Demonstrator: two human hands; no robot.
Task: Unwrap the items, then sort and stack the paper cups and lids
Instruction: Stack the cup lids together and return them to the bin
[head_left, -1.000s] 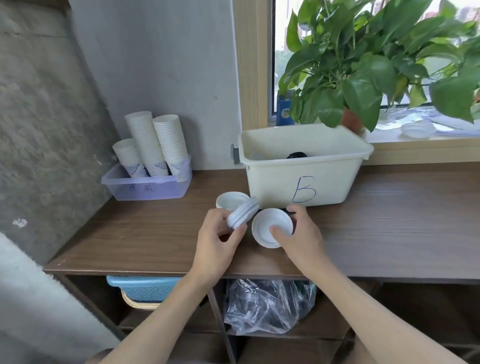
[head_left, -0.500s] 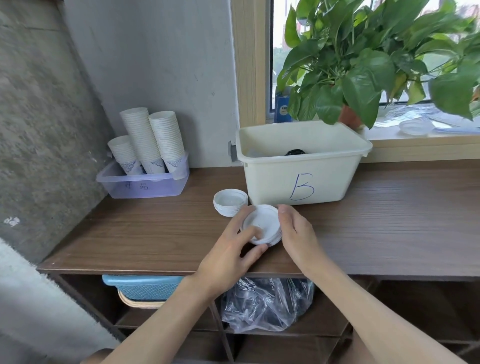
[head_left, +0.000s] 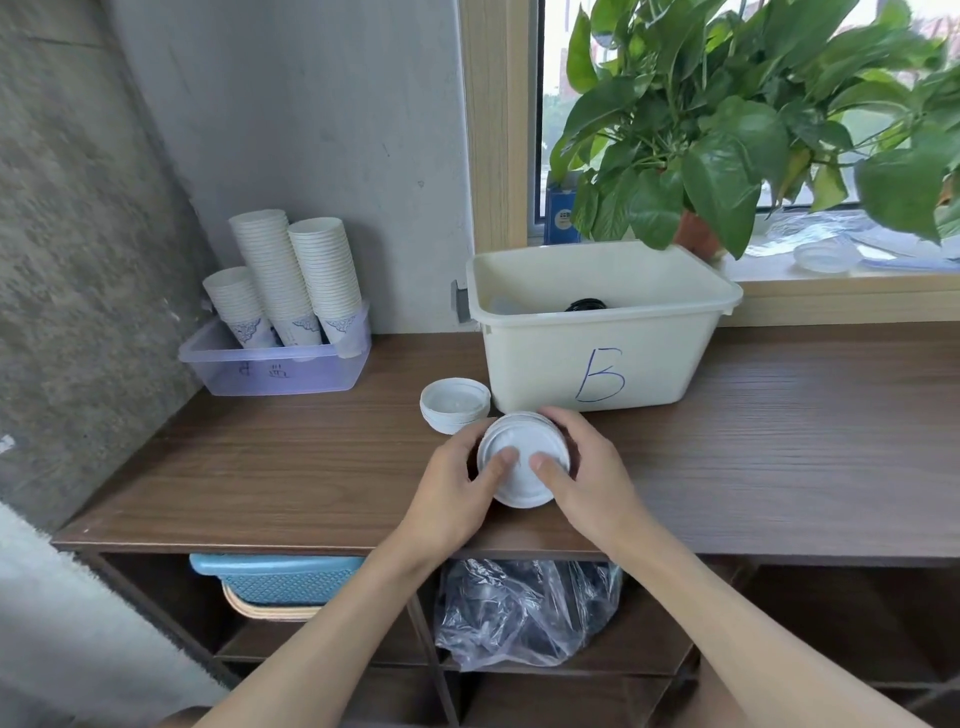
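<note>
A stack of white lids (head_left: 522, 441) sits on the wooden table just in front of the cream bin marked B (head_left: 602, 338). My left hand (head_left: 452, 488) grips its left side and my right hand (head_left: 587, 467) grips its right side, both thumbs lying on the top lid. A second small stack of white lids (head_left: 454, 405) lies open side up just behind and to the left. Three stacks of white paper cups (head_left: 296, 280) stand in a clear purple tray (head_left: 275, 369) at the back left.
A black object (head_left: 587, 304) lies inside bin B. A potted plant (head_left: 727, 130) fills the windowsill behind it. Under the table, a crumpled clear plastic bag (head_left: 519, 613) and a blue basket (head_left: 280, 579) sit on a shelf.
My left hand brought its bundle of lids over onto the lid under my right hand. Both hands now hold one combined stack flat on the table.
</note>
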